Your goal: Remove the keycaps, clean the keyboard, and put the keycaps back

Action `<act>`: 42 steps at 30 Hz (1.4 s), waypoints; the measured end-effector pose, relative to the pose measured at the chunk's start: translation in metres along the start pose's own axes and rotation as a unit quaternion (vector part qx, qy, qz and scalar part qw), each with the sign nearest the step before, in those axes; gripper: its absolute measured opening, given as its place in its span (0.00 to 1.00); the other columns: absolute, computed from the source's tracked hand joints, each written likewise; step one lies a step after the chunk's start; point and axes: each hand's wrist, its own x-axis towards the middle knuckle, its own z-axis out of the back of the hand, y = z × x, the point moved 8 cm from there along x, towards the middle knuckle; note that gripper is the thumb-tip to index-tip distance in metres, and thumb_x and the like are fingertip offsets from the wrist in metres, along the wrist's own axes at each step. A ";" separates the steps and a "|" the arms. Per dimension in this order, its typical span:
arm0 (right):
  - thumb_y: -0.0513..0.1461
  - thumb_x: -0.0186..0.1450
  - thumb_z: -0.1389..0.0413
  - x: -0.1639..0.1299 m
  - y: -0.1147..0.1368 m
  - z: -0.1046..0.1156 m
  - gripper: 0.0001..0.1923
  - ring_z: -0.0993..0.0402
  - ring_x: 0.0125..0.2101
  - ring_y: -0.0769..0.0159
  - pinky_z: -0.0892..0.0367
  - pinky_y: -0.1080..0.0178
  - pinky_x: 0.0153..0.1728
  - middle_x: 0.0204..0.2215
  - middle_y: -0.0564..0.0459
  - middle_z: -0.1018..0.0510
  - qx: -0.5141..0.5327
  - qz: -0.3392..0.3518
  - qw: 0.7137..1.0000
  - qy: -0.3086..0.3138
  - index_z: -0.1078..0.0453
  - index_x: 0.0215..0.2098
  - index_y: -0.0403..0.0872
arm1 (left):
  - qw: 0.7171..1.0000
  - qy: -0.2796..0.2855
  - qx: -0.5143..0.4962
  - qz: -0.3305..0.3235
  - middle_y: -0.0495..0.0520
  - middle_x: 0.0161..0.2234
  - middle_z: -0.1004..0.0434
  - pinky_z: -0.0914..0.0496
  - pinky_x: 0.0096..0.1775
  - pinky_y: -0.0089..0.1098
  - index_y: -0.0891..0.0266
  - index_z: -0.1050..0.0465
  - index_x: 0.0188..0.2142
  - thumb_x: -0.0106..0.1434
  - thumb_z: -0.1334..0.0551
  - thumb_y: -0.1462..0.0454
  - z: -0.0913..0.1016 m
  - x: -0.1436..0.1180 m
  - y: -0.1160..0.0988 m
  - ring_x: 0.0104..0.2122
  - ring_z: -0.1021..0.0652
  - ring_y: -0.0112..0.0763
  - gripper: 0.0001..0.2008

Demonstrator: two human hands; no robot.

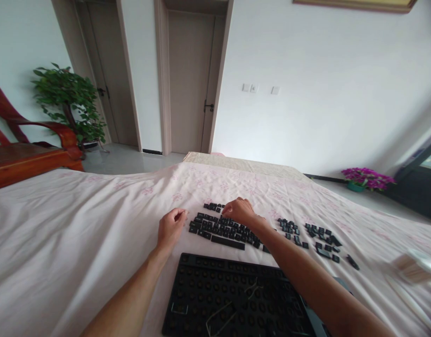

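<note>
Loose black keycaps lie in rough rows on the patterned sheet, with a long space bar cap along their near side. My right hand reaches over the upper rows, fingers bent down and closed at the caps; what they grip, if anything, is hidden. Left of the rows, my left hand hovers by the sheet with thumb and fingers pinched together, and I cannot make out anything in them. Closer to me lies a black keyboard base with its key posts bare. Thin bent wires rest on it.
More keycaps sit in groups to the right. A blurred clear container stands at the right edge. The floral sheet is wrinkled. Beyond are a wooden chair, a potted plant and purple flowers.
</note>
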 end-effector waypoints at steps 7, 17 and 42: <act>0.41 0.56 0.39 0.007 -0.008 -0.003 0.07 0.29 0.41 0.60 0.43 0.60 0.45 0.29 0.58 0.18 -0.003 -0.013 1.000 -0.001 0.20 0.32 0.58 | 1.000 -0.007 -0.006 0.004 0.50 0.26 0.20 0.31 0.32 0.29 0.60 0.23 0.33 0.58 0.41 0.52 0.000 0.000 0.000 0.26 0.21 0.33 0.15; 0.41 0.55 0.39 0.024 -0.019 -0.009 0.08 0.30 0.42 0.58 0.45 0.59 0.46 0.29 0.55 0.18 -0.007 -0.042 0.999 -0.023 0.19 0.33 0.58 | 1.000 0.001 0.003 -0.002 0.50 0.27 0.20 0.32 0.32 0.29 0.60 0.24 0.34 0.59 0.42 0.52 -0.001 0.001 0.001 0.26 0.22 0.32 0.15; 0.42 0.56 0.40 -0.018 -0.036 0.003 0.06 0.28 0.41 0.59 0.44 0.60 0.46 0.28 0.57 0.18 -0.016 -0.024 0.999 -0.018 0.20 0.31 0.57 | 1.000 0.000 0.002 0.006 0.51 0.27 0.20 0.32 0.31 0.29 0.60 0.24 0.33 0.58 0.41 0.52 0.000 0.000 0.001 0.26 0.21 0.33 0.15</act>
